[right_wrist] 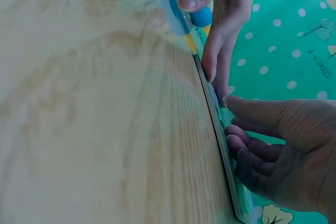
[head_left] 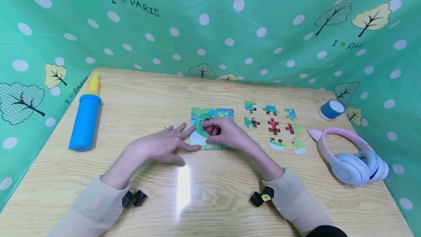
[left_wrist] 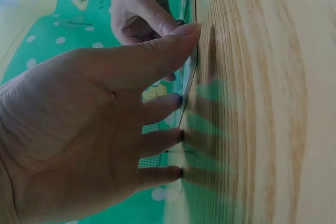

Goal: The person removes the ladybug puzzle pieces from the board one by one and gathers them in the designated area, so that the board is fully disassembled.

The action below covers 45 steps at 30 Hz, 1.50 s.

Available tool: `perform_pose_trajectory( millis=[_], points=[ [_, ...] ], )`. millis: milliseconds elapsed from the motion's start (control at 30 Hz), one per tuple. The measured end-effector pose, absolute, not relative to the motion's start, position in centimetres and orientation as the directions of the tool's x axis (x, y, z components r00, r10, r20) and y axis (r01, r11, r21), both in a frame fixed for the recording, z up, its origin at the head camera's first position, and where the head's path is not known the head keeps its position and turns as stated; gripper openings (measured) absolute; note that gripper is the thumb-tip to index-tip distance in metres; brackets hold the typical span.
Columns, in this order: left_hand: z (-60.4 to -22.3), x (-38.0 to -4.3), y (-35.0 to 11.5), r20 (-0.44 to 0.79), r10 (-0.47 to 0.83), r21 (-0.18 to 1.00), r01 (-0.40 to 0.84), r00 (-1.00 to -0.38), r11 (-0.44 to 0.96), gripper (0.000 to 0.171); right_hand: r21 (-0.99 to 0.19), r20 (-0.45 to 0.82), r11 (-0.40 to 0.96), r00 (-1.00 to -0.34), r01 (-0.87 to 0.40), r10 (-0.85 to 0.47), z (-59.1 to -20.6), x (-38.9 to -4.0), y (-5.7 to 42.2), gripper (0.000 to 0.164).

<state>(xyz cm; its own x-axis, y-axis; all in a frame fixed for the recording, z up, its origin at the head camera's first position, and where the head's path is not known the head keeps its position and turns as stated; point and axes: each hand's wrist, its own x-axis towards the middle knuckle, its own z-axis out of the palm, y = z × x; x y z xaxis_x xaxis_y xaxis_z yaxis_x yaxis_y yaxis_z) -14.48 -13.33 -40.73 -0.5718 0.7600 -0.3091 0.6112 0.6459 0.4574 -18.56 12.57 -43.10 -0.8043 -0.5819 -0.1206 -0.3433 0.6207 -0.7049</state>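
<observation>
A jigsaw puzzle board [head_left: 197, 112] with a ladybug picture lies flat on the wooden table. My left hand [head_left: 162, 145] spreads its fingers at the board's left side, with fingertips at its edge. My right hand [head_left: 227, 131] is over the middle of the board, its index finger and thumb reaching down and the other fingers curled under. In the right wrist view the right thumb [right_wrist: 257, 109] is right at the board's side; I cannot tell whether a piece is between the fingers. Loose puzzle pieces, among them a red one [head_left: 273, 126], lie in rows right of the board.
A blue hand pump [head_left: 85, 121] with a yellow nozzle lies at the left. Pink and pale blue headphones [head_left: 348, 167] and a blue round container [head_left: 331, 110] are at the right. A green patterned cloth [head_left: 210, 39] hangs behind the table [head_left: 148, 90].
</observation>
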Motion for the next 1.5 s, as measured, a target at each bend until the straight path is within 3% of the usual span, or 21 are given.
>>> perform_pose_trajectory(
  millis=[867, 1300, 1500],
  points=[
    [-40.6, -14.4, -13.2, -0.319, 0.747, 0.453, 0.599, -0.583, 0.66, 0.056, -0.676, -0.153, 0.684, -0.856, -0.274, -0.493, -42.6, -17.3, 11.5, 0.048],
    [-40.7, -14.5, -13.2, -0.318, 0.748, 0.453, 0.6, -0.582, 0.659, 0.055, -0.737, -0.144, 0.634, -0.862, -0.234, -0.486, -42.8, -17.5, 11.5, 0.04],
    [-40.7, -14.4, -13.2, -0.313, 0.75, 0.458, 0.599, -0.582, 0.656, 0.055, -0.761, -0.112, 0.605, -0.872, -0.233, -0.477, -43.1, -17.4, 11.5, 0.026]
  ],
)
